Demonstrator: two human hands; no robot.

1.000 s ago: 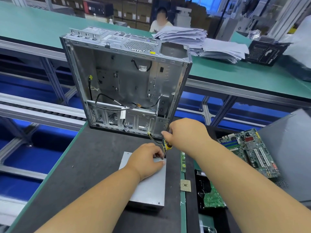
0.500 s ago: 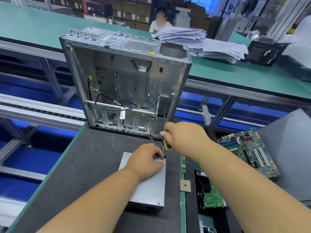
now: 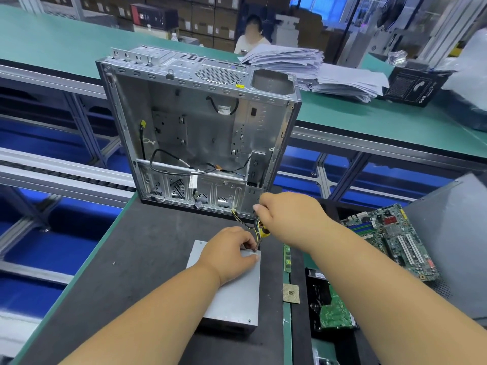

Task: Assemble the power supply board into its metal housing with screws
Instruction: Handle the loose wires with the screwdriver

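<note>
Little has changed: right hand (image 3: 287,217) still grips the screwdriver (image 3: 262,231); left hand (image 3: 232,252) fingers apparently pinch a screw on the power supply housing (image 3: 232,299). Fastening continues.

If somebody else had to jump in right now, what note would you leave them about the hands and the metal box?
Left hand: rests on the grey power supply box, fingertips pinching at its far right corner.
Right hand: grips a yellow-handled screwdriver, tip down at that same corner.
The box lies flat on the dark mat; the open computer case stands behind it.
Done: cannot tell how many screws are in.
Left: finish this corner screw, then check the others.
</note>
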